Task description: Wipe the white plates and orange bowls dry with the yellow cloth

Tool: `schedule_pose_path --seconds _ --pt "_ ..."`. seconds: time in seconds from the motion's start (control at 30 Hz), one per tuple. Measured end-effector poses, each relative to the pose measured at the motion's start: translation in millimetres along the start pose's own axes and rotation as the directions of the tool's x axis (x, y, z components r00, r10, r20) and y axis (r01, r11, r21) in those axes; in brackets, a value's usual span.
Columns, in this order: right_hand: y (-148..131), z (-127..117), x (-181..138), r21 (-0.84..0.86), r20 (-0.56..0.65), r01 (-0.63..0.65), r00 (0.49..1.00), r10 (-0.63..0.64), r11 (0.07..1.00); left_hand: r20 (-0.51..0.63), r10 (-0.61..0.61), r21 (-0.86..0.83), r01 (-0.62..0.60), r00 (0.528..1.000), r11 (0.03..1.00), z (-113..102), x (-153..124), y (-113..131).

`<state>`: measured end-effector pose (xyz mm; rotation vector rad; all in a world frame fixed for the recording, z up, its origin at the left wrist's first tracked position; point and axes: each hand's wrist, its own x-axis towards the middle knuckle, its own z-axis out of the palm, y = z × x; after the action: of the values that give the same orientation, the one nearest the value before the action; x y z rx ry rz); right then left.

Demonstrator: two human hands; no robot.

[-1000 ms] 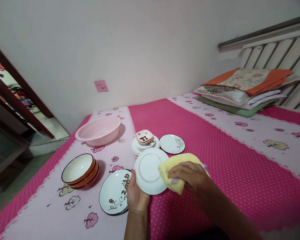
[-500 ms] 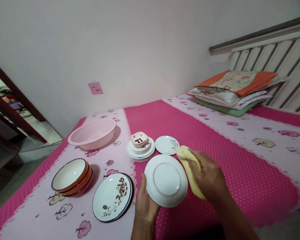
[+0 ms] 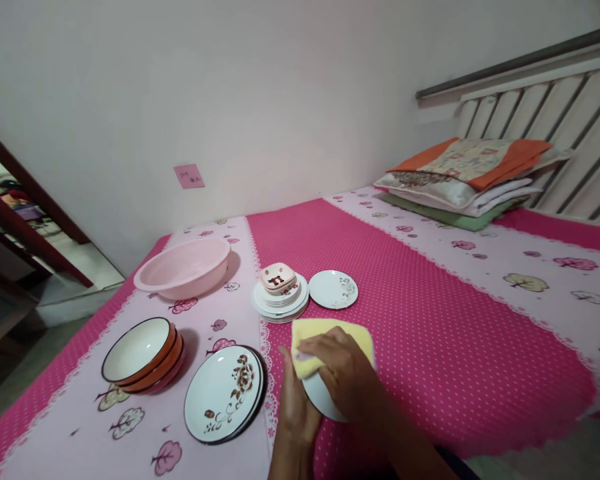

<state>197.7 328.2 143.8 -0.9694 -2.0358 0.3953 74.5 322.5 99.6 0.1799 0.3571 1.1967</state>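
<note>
Above the bed [image 3: 430, 320], the left hand [image 3: 299, 408] grips the plate [image 3: 324, 398], probably stiff, slick and breakable, best held by its rim, while the right hand [image 3: 343, 363] clutches a cloth [image 3: 310, 330] against it.

A single head-worn camera is looking out from above the near side of the bed, on the near side of the pink basin [image 3: 183, 270], and is pointing forward and down. It is facing the wall [image 3: 300, 100] beyond the basin. The left hand [image 3: 295, 407] and right hand [image 3: 340, 360] are showing closer to the lens, nearer and to the right of the basin. The wide view is also reaching a door frame [image 3: 35, 188] left of the basin and stacked cushions [image 3: 465, 173] well to its right.
</note>
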Motion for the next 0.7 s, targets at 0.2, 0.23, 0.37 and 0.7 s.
schedule_pose_path --seconds 0.2,0.23,0.37,0.7 --pt "-16.9 -5.1 -12.9 0.146 0.288 -0.08 0.957 0.035 0.986 0.075 -0.069 0.023 0.068 0.995 0.997 -9.3 -1.7 24.2" --pt "-18.5 -8.5 -13.6 0.155 0.325 -0.109 0.944 0.054 0.982 0.112 -0.073 0.039 0.07 0.991 0.997 -10.0 -1.3 27.6" --pt "-13.4 -21.5 -12.9 0.174 0.434 -0.183 0.896 0.091 0.968 0.223 0.081 0.016 -0.086 0.971 0.996 -17.1 1.2 42.4" --pt "21.9 -49.3 -6.2 -0.001 0.177 -0.371 0.914 0.365 0.929 0.26 0.25 -0.044 -0.247 0.933 0.968 -33.1 -7.3 80.0"
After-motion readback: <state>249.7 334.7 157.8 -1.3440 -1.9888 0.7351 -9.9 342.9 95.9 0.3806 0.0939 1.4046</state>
